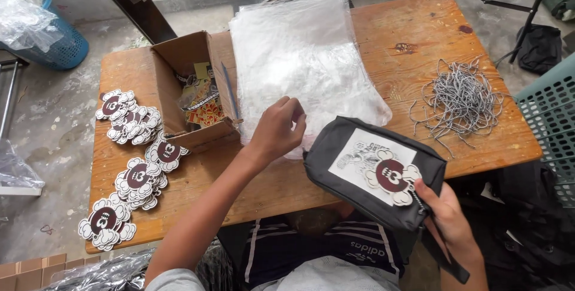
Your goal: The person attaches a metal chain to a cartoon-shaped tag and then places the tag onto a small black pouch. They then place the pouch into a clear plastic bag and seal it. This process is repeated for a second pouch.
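Right under the left hand (277, 128) sits the stack of clear bags (302, 66), fingertips pinching at the top sheet near its front edge, while the right hand (446, 216) is clenched on the black pouch (374, 174) with its tag (392, 177), held just off the table (383, 33) edge. Seems best to rub one single bag loose before lifting, keeping the pouch close beside that pinch.

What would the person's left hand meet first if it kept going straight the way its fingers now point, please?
Most likely the stack of clear plastic bags. The left hand already hovers at the stack's near edge, fingers curled toward it, though whether they touch the top bag is unclear.
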